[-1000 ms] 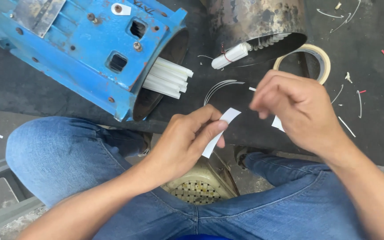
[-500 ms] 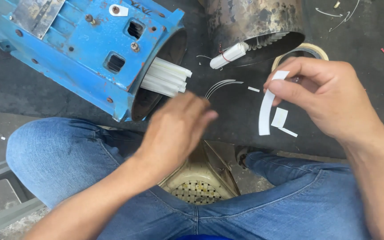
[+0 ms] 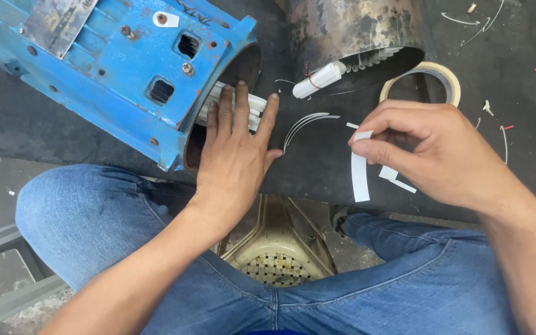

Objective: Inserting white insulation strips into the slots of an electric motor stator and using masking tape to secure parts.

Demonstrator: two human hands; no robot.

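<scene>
My right hand (image 3: pixel 432 155) pinches a white paper strip (image 3: pixel 360 177) by its top end, so the strip hangs down over the dark mat (image 3: pixel 317 167). My left hand (image 3: pixel 234 158) lies flat with fingers spread at the open mouth of a blue motor housing (image 3: pixel 113 68). Its fingertips rest on the white insulation sleeves (image 3: pixel 255 102) that stick out of the housing. A few small white paper scraps (image 3: pixel 395 177) lie on the mat just under my right hand.
A rusty metal cylinder (image 3: pixel 348 34) lies at the back with a white tube (image 3: pixel 321 79) in its mouth. A roll of tape (image 3: pixel 423 84) sits behind my right hand. Thin curved wires (image 3: pixel 302 124) lie between my hands. My knees and a perforated stool (image 3: pixel 280 263) are below.
My left hand let go of the strip and moved up left onto the white sleeves in the housing mouth. My right hand now holds the strip alone, hanging downward.
</scene>
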